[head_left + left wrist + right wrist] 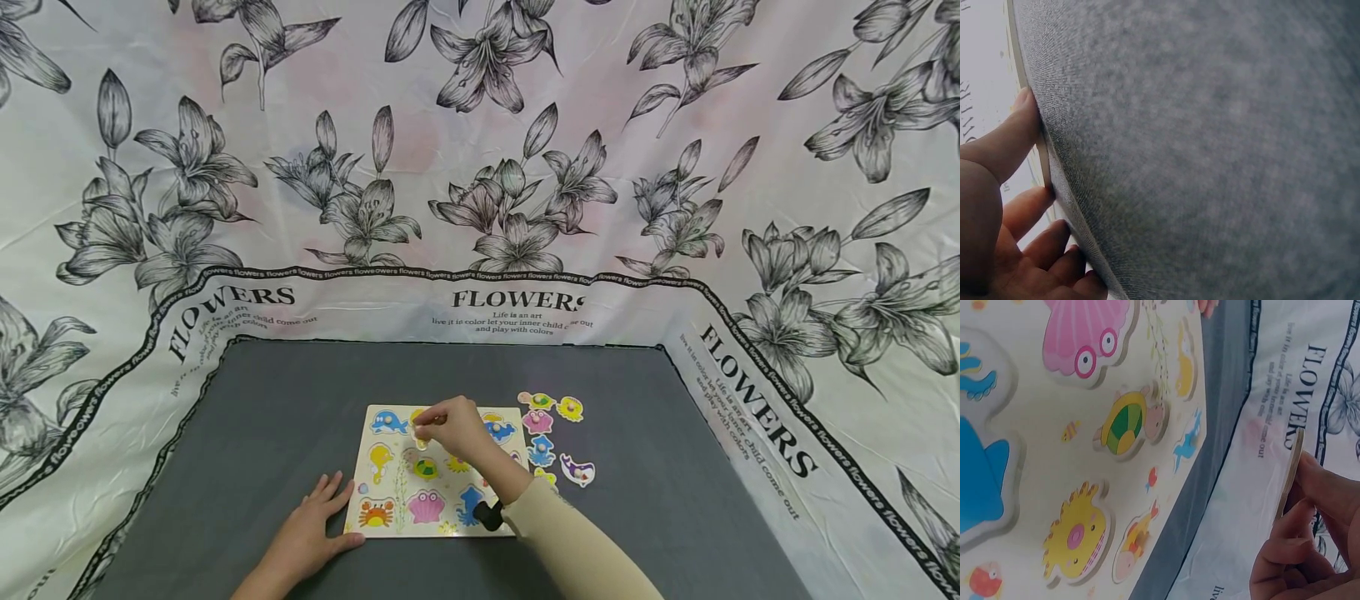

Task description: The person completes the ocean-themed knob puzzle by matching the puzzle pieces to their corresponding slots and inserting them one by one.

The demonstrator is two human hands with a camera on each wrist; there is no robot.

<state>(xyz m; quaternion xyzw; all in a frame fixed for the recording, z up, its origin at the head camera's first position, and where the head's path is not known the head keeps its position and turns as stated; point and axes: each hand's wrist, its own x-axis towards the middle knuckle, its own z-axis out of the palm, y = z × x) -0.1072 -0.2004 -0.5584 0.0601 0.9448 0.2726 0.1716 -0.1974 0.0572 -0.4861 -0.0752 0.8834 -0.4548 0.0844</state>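
Note:
A pale wooden puzzle board (401, 533) with sea-animal shapes lies on the grey table. Above its upper part my right hand (453, 425) pinches a thin puzzle piece (1290, 478), seen edge-on in the right wrist view, so its picture is hidden there. The left hand (311, 521) rests at the board's lower left corner, fingers spread, thumb at the front edge. In the left wrist view the thumb (1013, 134) and a fingertip touch the board's edge. Knobbed blue pieces sit at the board's top left (388, 422) and top right (498, 428).
Right of the board lie several loose pieces, among them a turtle (542, 401), a yellow one (570, 408), a pink one (537, 422), a blue one (541, 451) and a purple-and-white one (577, 471). A flower-printed cloth (517, 312) stands behind the grey table (300, 392).

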